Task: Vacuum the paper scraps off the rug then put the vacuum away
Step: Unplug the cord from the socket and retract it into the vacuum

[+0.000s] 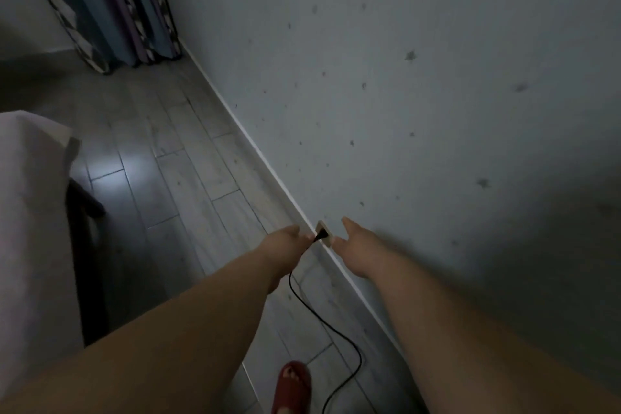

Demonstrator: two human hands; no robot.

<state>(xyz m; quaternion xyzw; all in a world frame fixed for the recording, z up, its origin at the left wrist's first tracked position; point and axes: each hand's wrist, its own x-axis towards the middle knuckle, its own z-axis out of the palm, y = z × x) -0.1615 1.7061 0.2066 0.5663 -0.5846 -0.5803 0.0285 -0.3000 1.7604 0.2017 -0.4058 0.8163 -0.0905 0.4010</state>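
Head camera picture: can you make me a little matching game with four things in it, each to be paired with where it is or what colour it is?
Things:
1 plug
2 slipper
3 curtain
4 right hand

Descriptions:
A red, on the floor at the bottom edge
B open, beside the wall socket
C pinched by the left hand at that socket
D hanging in the far corner

Pairs: 1-C, 2-A, 3-D, 4-B
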